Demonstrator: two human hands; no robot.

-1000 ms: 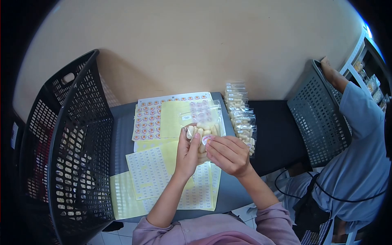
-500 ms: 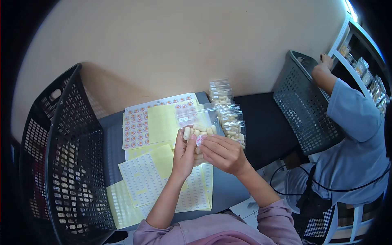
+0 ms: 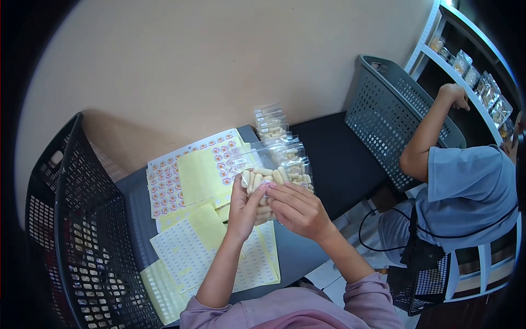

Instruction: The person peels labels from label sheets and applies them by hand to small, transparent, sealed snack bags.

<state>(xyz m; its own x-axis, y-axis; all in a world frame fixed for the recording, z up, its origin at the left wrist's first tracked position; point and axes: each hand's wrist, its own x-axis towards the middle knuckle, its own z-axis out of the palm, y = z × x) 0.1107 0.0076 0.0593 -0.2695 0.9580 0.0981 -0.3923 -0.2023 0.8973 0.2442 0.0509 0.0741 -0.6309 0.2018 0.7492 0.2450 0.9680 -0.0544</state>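
A clear plastic bag of pale, finger-shaped pieces is held up above the table, with a small white label near its top. My left hand grips the bag's left side, thumb across the front. Against the front of the bag, my right hand presses a round pink-and-white sticker with its fingertips; the fingers partly cover it. Below and to the left lie a sheet of round stickers and sheets of small printed labels with yellow backing.
Similar filled bags stand in a row behind my hands. A black basket is at the left, a grey basket at the back right. Nearby, a co-worker in a blue-grey shirt faces a shelf of packets.
My right fingers have pressed closer over the sticker on the bag. The view has shifted slightly. The co-worker's hand has moved from the grey basket's rim toward the shelf.
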